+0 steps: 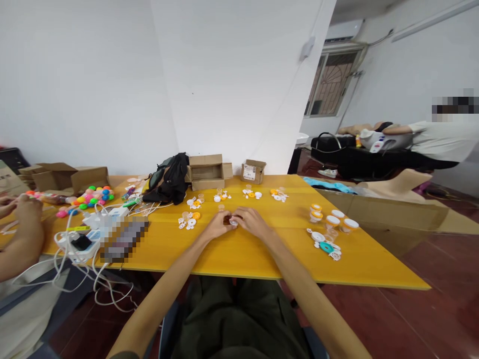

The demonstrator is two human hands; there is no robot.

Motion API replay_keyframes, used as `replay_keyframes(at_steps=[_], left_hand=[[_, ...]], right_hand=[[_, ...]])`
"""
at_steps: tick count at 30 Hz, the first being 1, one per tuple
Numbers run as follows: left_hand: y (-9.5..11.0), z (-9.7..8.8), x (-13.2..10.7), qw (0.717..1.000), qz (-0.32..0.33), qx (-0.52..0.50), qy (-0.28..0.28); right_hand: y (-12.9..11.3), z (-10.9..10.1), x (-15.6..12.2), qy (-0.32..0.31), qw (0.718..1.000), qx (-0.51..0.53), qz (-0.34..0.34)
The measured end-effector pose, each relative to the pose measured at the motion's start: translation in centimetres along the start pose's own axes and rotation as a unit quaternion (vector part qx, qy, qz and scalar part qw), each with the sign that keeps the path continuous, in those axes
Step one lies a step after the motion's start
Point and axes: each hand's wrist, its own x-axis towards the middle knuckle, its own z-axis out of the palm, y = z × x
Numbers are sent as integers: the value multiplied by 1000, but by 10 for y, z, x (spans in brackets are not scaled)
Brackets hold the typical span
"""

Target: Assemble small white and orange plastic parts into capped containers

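Above the middle of the yellow table, my left hand (218,226) and my right hand (251,221) meet, fingers curled and closed. Between their fingertips is a small whitish plastic piece (234,222), mostly covered, so its exact kind does not show. Just beyond the hands stands a small clear cup (221,207). Left of my left hand lies a group of parts with an orange ring (196,216), a white disc (191,222) and a clear cup (185,216). Further right are a teal ring (326,247), a white disc (318,237) and several cups with orange-rimmed lids (333,220).
More part groups lie toward the back, near two cardboard boxes (207,184) (253,172) and a black backpack (168,179). At left are colourful balls (92,198), white cables, a power strip (84,249) and another person's arm (26,234). A large carton (374,219) adjoins the table's right edge.
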Motion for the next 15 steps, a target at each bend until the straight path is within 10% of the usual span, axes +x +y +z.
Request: replay_keyframes(at_steps=[15], left_hand=[[-13, -2, 3, 998, 27, 50, 1]], right_hand=[[-5, 2, -1, -9, 994, -71, 79]])
